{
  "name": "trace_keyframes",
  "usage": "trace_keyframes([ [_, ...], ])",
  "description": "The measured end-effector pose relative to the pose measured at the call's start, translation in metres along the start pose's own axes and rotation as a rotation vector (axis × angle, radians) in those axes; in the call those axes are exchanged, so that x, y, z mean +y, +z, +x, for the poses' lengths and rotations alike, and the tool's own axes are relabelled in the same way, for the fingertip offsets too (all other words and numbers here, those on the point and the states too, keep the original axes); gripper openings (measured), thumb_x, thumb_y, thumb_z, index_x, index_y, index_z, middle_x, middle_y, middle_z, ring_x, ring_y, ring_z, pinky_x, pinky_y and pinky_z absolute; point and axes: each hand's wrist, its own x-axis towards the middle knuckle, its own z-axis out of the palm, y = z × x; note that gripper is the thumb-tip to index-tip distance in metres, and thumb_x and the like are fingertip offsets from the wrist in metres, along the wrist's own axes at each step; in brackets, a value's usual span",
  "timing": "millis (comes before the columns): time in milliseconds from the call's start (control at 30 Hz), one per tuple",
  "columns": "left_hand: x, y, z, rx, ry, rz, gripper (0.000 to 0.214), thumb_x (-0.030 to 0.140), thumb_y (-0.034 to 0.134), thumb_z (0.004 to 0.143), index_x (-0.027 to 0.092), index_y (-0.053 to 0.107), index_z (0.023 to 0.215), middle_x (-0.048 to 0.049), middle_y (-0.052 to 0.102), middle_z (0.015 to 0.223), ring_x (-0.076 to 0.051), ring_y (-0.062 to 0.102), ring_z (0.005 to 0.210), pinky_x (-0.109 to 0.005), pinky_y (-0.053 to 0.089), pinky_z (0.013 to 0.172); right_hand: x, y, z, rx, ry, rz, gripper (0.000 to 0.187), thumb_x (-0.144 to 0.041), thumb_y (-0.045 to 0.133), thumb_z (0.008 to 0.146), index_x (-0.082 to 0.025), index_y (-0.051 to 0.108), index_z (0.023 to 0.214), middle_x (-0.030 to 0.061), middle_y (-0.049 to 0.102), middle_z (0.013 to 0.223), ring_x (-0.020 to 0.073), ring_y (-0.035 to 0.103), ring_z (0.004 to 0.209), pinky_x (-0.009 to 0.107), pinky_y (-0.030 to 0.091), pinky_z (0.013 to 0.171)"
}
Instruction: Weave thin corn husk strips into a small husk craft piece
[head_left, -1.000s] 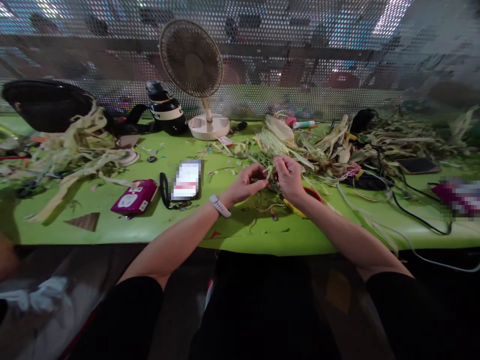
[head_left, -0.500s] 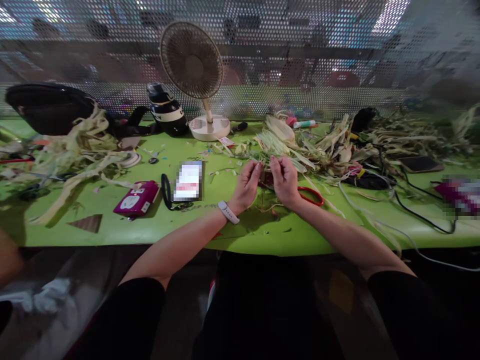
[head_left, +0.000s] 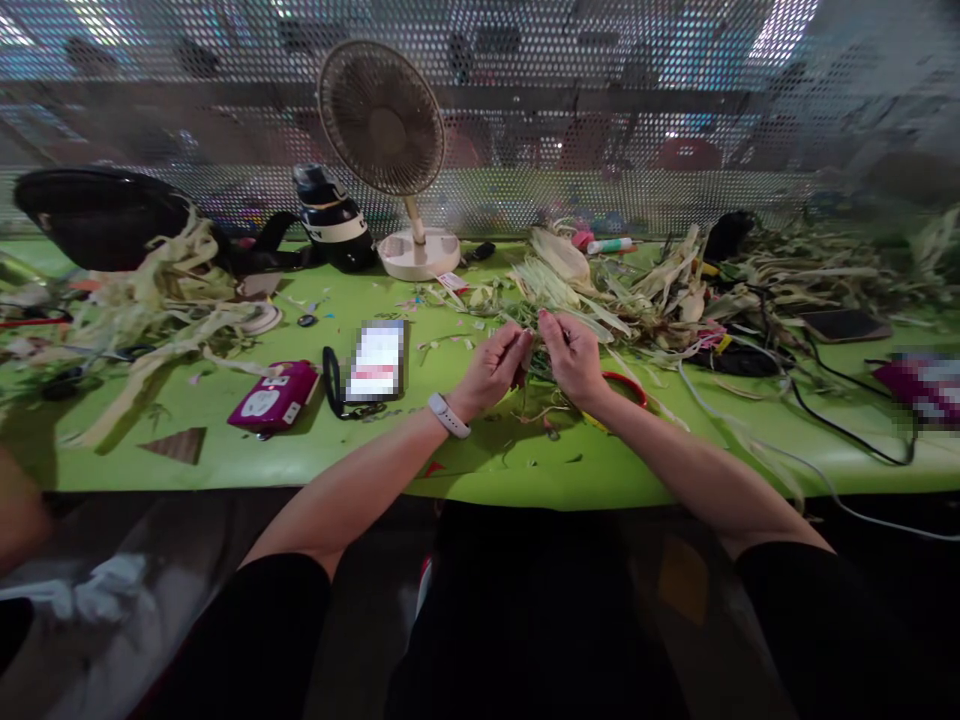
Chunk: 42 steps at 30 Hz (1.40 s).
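Note:
Both my hands meet over the middle of the green table [head_left: 300, 455]. My left hand [head_left: 495, 365], with a pale band at the wrist, has its fingers curled round thin green husk strips [head_left: 534, 352]. My right hand [head_left: 574, 355] pinches the same strips from the right, finger and thumb pressed together. What lies inside the fingers is mostly hidden. Just beyond them sits a heap of pale corn husks [head_left: 559, 280]. A red ring [head_left: 626, 385] lies on the table under my right wrist.
A small white fan [head_left: 386, 130] stands at the back by a perforated screen. A dark bottle [head_left: 330, 215], a black bag [head_left: 97, 210], a husk pile [head_left: 161, 300], a magenta device [head_left: 271, 397] and a phone [head_left: 375, 360] lie left. Cables [head_left: 840, 420] and more husks [head_left: 795, 270] lie right.
My hands turned upright and drew close half a second ago, then tipped forward again onto the green strips. Nothing else on the table moved.

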Motion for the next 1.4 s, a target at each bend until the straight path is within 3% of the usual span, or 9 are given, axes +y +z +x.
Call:
trace_keyframes([
  [133, 0.004, 0.003, -0.001, 0.016, -0.016, -0.030, 0.047, 0.062, 0.051, 0.093, 0.021, 0.045, 0.070, 0.0058, 0.047, 0.049, -0.007, 0.043, 0.037, -0.022, 0.032, 0.037, 0.002, -0.001, 0.003, 0.080, -0.044, -0.061, 0.058, -0.073, 0.044, 0.090, -0.024, 0.033, 0.062, -0.0059, 0.029, 0.056, 0.0099, 0.028, 0.054, 0.028, 0.028, 0.052],
  [300, 0.003, -0.001, 0.000, -0.001, -0.019, -0.015, 0.047, 0.061, 0.051, 0.094, 0.021, 0.048, 0.069, 0.0029, 0.051, 0.054, -0.009, 0.048, 0.047, -0.025, 0.040, 0.048, 0.003, -0.003, 0.003, 0.026, 0.028, 0.007, 0.059, -0.074, 0.047, 0.088, -0.024, 0.032, 0.060, -0.0065, 0.031, 0.051, 0.0090, 0.029, 0.050, 0.027, 0.028, 0.049],
  [467, 0.002, -0.005, 0.004, 0.142, 0.097, 0.191, 0.052, 0.064, 0.053, 0.091, 0.020, 0.052, 0.064, -0.0026, 0.054, 0.069, -0.014, 0.051, 0.068, -0.030, 0.045, 0.065, 0.004, -0.001, 0.004, -0.018, 0.180, 0.151, 0.060, -0.076, 0.053, 0.083, -0.025, 0.031, 0.061, -0.0082, 0.029, 0.047, 0.0074, 0.030, 0.042, 0.025, 0.023, 0.041],
  [700, 0.000, -0.005, 0.005, 0.018, -0.145, -0.085, 0.048, 0.063, 0.058, 0.088, 0.020, 0.051, 0.067, 0.0010, 0.051, 0.064, -0.012, 0.049, 0.059, -0.025, 0.046, 0.052, 0.009, -0.001, 0.006, -0.035, 0.226, 0.193, 0.062, -0.076, 0.060, 0.077, -0.024, 0.033, 0.059, -0.0088, 0.028, 0.047, 0.0062, 0.027, 0.043, 0.024, 0.020, 0.041],
  [933, -0.003, -0.006, 0.003, 0.064, -0.191, -0.236, 0.044, 0.057, 0.071, 0.080, 0.022, 0.047, 0.092, 0.0061, 0.059, 0.064, -0.010, 0.060, 0.053, -0.024, 0.051, 0.053, 0.008, 0.001, 0.004, -0.115, 0.263, 0.212, 0.060, -0.076, 0.062, 0.076, -0.023, 0.038, 0.060, -0.0077, 0.033, 0.050, 0.0066, 0.031, 0.044, 0.024, 0.026, 0.041],
  [1067, -0.008, -0.004, 0.004, 0.021, -0.186, -0.187, 0.047, 0.055, 0.077, 0.075, 0.020, 0.054, 0.097, 0.0017, 0.068, 0.070, -0.013, 0.066, 0.057, -0.023, 0.048, 0.047, 0.009, 0.000, 0.005, -0.140, 0.353, 0.276, 0.060, -0.079, 0.056, 0.079, -0.024, 0.037, 0.065, -0.0064, 0.037, 0.051, 0.0079, 0.034, 0.042, 0.025, 0.029, 0.039],
  [1233, -0.015, -0.007, 0.010, 0.266, -0.148, -0.185, 0.042, 0.051, 0.079, 0.074, 0.020, 0.060, 0.094, -0.0017, 0.073, 0.079, -0.015, 0.072, 0.071, -0.027, 0.055, 0.061, 0.013, -0.005, 0.005, -0.037, 0.341, 0.248, 0.054, -0.071, 0.049, 0.090, -0.024, 0.043, 0.065, -0.0044, 0.039, 0.049, 0.0086, 0.033, 0.040, 0.025, 0.026, 0.037],
  [1333, -0.017, -0.010, 0.014, 0.397, -0.131, -0.222, 0.041, 0.049, 0.082, 0.071, 0.020, 0.063, 0.094, -0.0032, 0.076, 0.086, -0.016, 0.074, 0.081, -0.030, 0.057, 0.074, 0.012, -0.006, 0.003, -0.156, 0.344, 0.160, 0.044, -0.055, 0.059, 0.089, -0.022, 0.048, 0.063, -0.0039, 0.045, 0.049, 0.0087, 0.038, 0.041, 0.025, 0.029, 0.038],
  [1400, -0.018, -0.011, 0.015, 0.401, -0.147, -0.235, 0.042, 0.047, 0.084, 0.068, 0.020, 0.065, 0.094, -0.0042, 0.077, 0.089, -0.017, 0.074, 0.085, -0.032, 0.058, 0.079, 0.010, -0.004, 0.002, -0.285, 0.364, 0.140, 0.034, -0.049, 0.064, 0.086, -0.021, 0.054, 0.069, -0.0034, 0.053, 0.053, 0.0094, 0.045, 0.042, 0.025, 0.035, 0.040],
])
